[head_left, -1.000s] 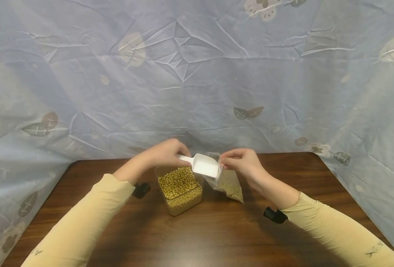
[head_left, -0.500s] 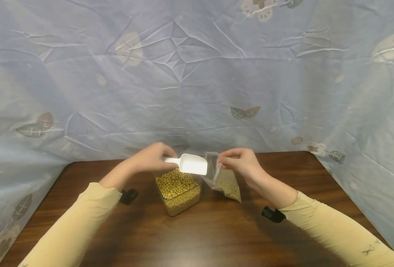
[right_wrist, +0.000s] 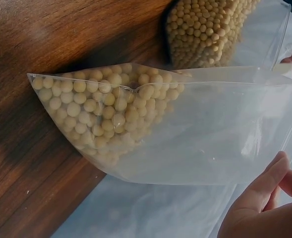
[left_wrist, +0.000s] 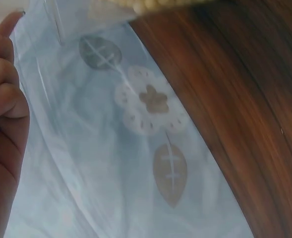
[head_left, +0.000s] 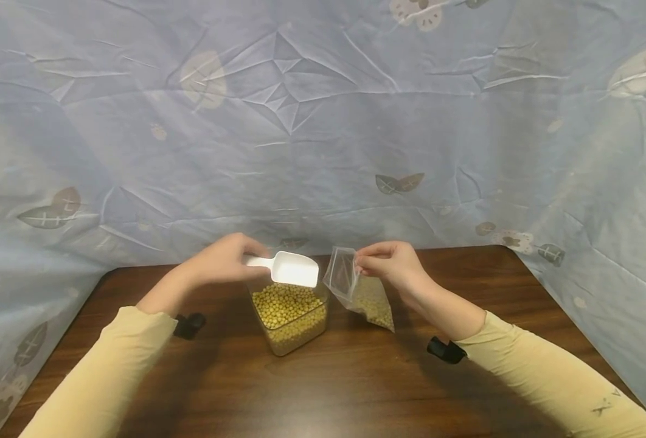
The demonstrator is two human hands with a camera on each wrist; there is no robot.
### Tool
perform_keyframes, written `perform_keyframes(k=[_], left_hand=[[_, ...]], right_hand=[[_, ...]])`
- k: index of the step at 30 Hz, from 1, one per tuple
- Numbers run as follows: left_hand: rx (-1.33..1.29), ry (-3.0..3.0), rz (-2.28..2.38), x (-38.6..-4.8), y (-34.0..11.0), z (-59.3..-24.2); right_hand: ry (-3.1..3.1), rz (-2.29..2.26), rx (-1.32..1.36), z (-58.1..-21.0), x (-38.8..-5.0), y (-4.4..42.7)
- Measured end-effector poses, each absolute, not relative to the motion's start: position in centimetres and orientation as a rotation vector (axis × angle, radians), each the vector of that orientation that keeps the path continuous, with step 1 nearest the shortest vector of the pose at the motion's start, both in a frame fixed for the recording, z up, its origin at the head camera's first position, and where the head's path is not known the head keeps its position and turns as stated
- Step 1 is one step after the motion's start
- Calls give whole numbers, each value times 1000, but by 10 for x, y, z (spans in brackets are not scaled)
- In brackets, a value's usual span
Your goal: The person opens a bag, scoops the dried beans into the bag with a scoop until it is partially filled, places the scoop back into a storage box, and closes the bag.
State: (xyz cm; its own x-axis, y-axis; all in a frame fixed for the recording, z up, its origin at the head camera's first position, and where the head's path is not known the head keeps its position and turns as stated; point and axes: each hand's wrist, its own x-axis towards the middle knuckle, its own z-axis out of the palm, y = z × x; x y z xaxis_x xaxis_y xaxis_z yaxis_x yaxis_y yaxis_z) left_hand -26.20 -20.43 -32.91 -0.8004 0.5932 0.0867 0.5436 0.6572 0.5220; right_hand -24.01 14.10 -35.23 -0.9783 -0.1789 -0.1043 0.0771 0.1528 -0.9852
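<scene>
Left hand [head_left: 225, 259] grips scoop [head_left: 295, 269], right hand [head_left: 393, 263] pinches bag [head_left: 371, 299]

We see beans [head_left: 283, 304] in a box [head_left: 300, 333] on the table [head_left: 323, 389]; a bag [head_left: 368, 298] right of it; a scoop [head_left: 294, 269] above.

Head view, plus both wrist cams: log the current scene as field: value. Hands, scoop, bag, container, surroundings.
left_hand: left hand grips the white scoop by its handle
right_hand: right hand pinches the clear bag near its upper edge
scoop: raised above the clear container; no beans visible in its bowl
bag: beans in the lower end, none visible in the upper part
container: holds yellow beans; stands on the table
surface: dark wood table
backdrop: pale blue patterned cloth
</scene>
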Motion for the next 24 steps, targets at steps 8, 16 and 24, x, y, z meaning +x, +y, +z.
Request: perform_keyframes(k=[8,16,24], left_hand=[[1082,2802,707,-261,-220,-329],[1145,2796,569,-257,-224,-333],[1112,2819,532,-252,-223,-331]], right_hand=[[2219,-1926,-86,-350,-240,141],[2223,-1912,-79,-351,-240,141],[2225,-1908,-80,-351,-240,141]])
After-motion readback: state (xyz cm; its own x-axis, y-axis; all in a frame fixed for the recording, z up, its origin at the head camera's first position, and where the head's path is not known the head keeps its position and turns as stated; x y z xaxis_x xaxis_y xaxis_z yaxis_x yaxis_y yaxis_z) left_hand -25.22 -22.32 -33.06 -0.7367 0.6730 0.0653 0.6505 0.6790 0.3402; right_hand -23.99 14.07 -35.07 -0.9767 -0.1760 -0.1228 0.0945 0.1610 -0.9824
